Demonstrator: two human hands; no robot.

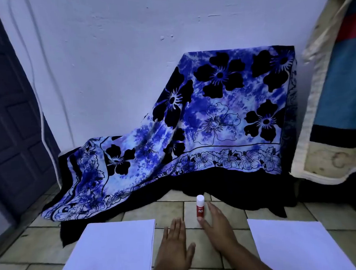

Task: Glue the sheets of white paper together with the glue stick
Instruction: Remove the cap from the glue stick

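A glue stick [199,206] with a red body and white cap stands upright on the tiled floor. One stack of white paper [111,251] lies at the lower left, another white sheet [296,246] at the lower right. My left hand [175,246] lies flat on the tiles between the two, fingers straight. My right hand [218,227] is stretched forward with straight fingers, its thumb and fingertips right beside the glue stick's base; it holds nothing.
A blue floral cloth [203,121] drapes over something against the white wall [127,44], its dark edge spilling onto the tiled floor [228,212] just behind the glue stick. A dark door [11,123] stands at the left, and a pale board with coloured fabric [335,85] at the right.
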